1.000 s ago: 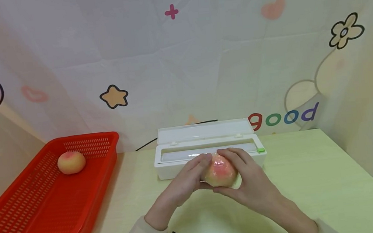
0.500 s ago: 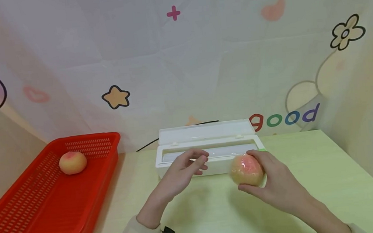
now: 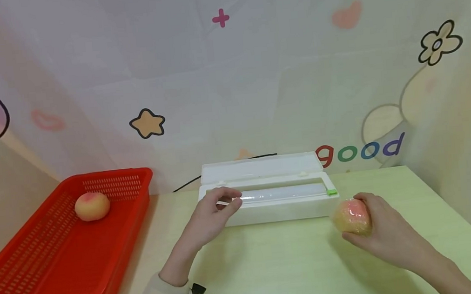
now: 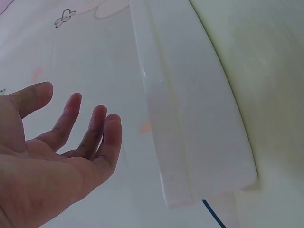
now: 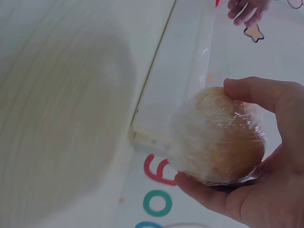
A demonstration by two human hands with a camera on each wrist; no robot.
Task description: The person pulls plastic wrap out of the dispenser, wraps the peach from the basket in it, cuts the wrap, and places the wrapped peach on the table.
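My right hand (image 3: 388,231) grips a peach (image 3: 352,217) wrapped in clear film, held above the table right of the white box. In the right wrist view the crinkled film shows on the peach (image 5: 221,137), with thumb and fingers around it. My left hand (image 3: 210,217) hovers in front of the left part of the white cling film dispenser (image 3: 283,211), fingers loosely bent and holding nothing. The left wrist view shows that hand (image 4: 66,152) apart from the dispenser (image 4: 199,104). Its lid (image 3: 262,168) stands raised, and a roll of film (image 3: 283,192) lies inside.
A red plastic basket (image 3: 122,250) stands at the left with another peach (image 3: 92,206) in it. A green slider (image 3: 332,192) sits at the dispenser's right end. Behind the pale table (image 3: 271,265) hangs a printed curtain (image 3: 230,86).
Both hands held the wrapped peach between them at first. The left hand has let go and moved left; the right hand has carried the peach to the right.
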